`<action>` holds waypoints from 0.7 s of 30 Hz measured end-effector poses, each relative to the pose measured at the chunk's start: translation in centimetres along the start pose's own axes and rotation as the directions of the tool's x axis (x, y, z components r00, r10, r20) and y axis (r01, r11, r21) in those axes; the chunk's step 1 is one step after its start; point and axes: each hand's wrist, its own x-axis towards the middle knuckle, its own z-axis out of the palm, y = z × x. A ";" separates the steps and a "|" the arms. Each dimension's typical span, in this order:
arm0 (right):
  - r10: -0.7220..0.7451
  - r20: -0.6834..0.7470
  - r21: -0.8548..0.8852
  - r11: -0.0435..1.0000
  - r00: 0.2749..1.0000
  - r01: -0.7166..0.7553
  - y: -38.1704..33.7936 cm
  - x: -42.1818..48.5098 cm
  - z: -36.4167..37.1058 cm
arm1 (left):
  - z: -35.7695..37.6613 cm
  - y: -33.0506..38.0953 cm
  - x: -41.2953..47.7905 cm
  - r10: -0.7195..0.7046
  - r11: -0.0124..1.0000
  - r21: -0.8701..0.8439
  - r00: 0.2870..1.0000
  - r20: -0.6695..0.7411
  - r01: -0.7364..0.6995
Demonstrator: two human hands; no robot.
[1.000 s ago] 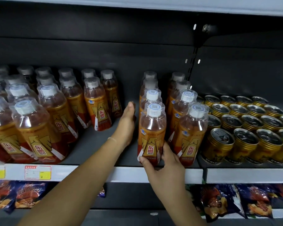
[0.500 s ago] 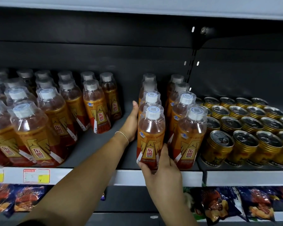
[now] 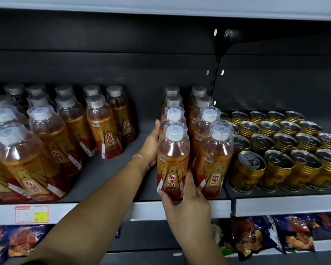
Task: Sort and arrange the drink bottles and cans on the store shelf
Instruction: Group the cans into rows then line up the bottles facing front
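Note:
Two rows of orange drink bottles stand mid-shelf. The front bottle [image 3: 172, 161] of the left row, with a white cap and a red-gold label, stands at the shelf's front edge. My right hand [image 3: 185, 205] grips its base, thumb on the left side and fingers between it and the neighbouring front bottle [image 3: 214, 159]. My left hand [image 3: 151, 144] lies flat against the left side of that row, fingers pointing to the back, touching the bottles behind the front one. A larger block of the same bottles [image 3: 52, 142] fills the shelf's left part.
Gold cans [image 3: 279, 148] stand in rows right of the bottles, on the adjoining shelf section. A bare strip of grey shelf [image 3: 113, 169] lies between the two bottle groups. Snack bags [image 3: 256, 236] fill the shelf below. A price tag [image 3: 32, 214] sits on the front rail.
My left hand has moved right from the bare shelf gap until it touches the bottle row's left side. My right hand has kept its grip on the front bottle.

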 end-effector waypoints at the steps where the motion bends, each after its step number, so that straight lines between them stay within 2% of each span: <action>1: -0.003 -0.001 -0.001 1.000 1.000 0.003 0.0 0.0 0.0 | -0.1 0.0 0.0 -0.001 1.000 -0.003 1.000 -0.004 0.001; 9: 0.001 -0.003 0.008 1.000 1.000 -0.001 0.1 0.1 0.1 | -0.2 0.0 0.2 -0.055 0.998 -0.011 0.998 0.027 0.055; 16: 0.002 0.013 0.083 0.997 1.000 -0.003 0.4 -0.1 0.2 | -0.4 0.2 -0.8 -0.027 1.000 0.002 0.998 -0.050 0.027; 21: -0.012 0.008 0.155 0.988 1.000 0.011 0.7 -0.3 0.5 | -0.1 -0.9 -2.2 -0.062 0.998 -0.018 0.997 0.049 0.062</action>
